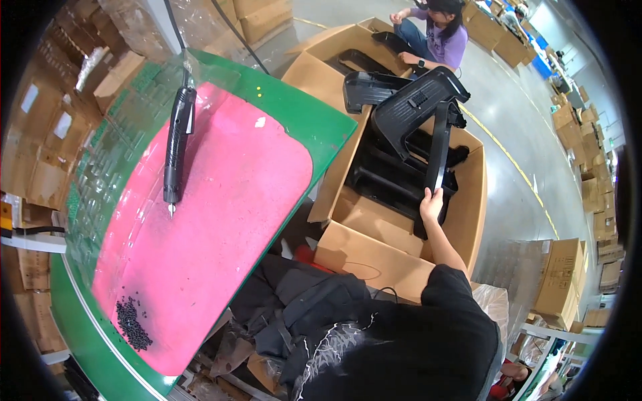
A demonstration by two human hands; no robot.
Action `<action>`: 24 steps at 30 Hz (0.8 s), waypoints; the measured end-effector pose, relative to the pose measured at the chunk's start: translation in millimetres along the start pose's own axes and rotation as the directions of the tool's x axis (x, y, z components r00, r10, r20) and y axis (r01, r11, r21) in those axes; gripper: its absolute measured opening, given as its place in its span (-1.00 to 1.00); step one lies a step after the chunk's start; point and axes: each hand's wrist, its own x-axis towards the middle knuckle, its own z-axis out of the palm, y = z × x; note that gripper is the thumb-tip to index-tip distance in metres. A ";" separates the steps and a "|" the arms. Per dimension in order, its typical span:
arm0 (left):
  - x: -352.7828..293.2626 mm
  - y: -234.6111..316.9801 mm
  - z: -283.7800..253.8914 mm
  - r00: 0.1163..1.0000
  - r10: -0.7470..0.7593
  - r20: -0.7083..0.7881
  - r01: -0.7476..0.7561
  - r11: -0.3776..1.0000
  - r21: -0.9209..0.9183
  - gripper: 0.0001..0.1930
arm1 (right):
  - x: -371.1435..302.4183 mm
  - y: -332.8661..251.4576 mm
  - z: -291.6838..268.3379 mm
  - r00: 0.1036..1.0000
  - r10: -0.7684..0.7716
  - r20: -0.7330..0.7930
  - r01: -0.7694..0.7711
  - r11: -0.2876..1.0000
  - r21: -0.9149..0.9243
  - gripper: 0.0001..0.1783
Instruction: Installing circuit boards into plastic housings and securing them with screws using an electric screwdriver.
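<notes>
My right hand [431,206] reaches over the open cardboard box [472,220] to the right of the table. Its fingers are closed round the lower end of a long black moulded plastic part [439,150]. Beside that part, a broad ribbed black plastic piece [408,110] sticks up above the box; I cannot tell whether the two are joined. More black plastic parts [384,177] lie inside the box. My left hand is not in view.
On the green table [307,113] lies a pink mat [221,200] with a black electric screwdriver [176,144] and a pile of small black screws [132,324]. A person [445,37] sits beyond another open box [321,73]. Cartons [560,277] stand at the right.
</notes>
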 end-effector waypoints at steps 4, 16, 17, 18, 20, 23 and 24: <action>-37.8 -30.9 36.6 0.948 -0.224 0.226 0.158 0.947 0.278 -0.71 | -2.7 -25.8 -47.4 0.995 0.016 -0.098 -0.003 0.992 0.130 -0.75; -319.3 -194.0 215.1 -0.535 -0.555 0.637 -0.190 0.814 0.550 0.03 | -104.6 -322.2 -180.6 0.817 -0.484 0.315 0.000 0.545 0.838 -0.54; -335.8 -200.1 210.5 -0.573 -0.531 0.625 -0.166 0.821 0.546 0.02 | -110.7 -327.6 -178.7 0.701 -0.610 0.368 -0.009 0.508 0.861 -0.46; -347.9 -201.2 182.8 -0.333 -0.425 0.842 -0.009 0.894 0.448 -0.01 | -119.4 -340.6 -176.7 0.551 -0.732 0.401 -0.034 0.461 0.887 -0.38; -328.6 -184.6 152.5 -0.124 -0.591 0.797 -0.052 0.806 0.590 -0.12 | -121.7 -368.2 -167.2 0.207 -0.879 0.430 0.117 0.459 0.881 -0.07; -298.8 -174.4 149.2 0.216 -0.786 0.579 0.449 0.606 0.656 -0.23 | -133.0 -442.7 -163.1 -0.452 -0.795 0.404 0.709 -0.046 0.703 -0.09; -282.4 -164.4 154.9 0.194 -0.846 0.497 0.564 0.511 0.649 -0.20 | -139.4 -455.9 -157.2 -0.578 -0.691 0.433 0.718 -0.180 0.672 -0.12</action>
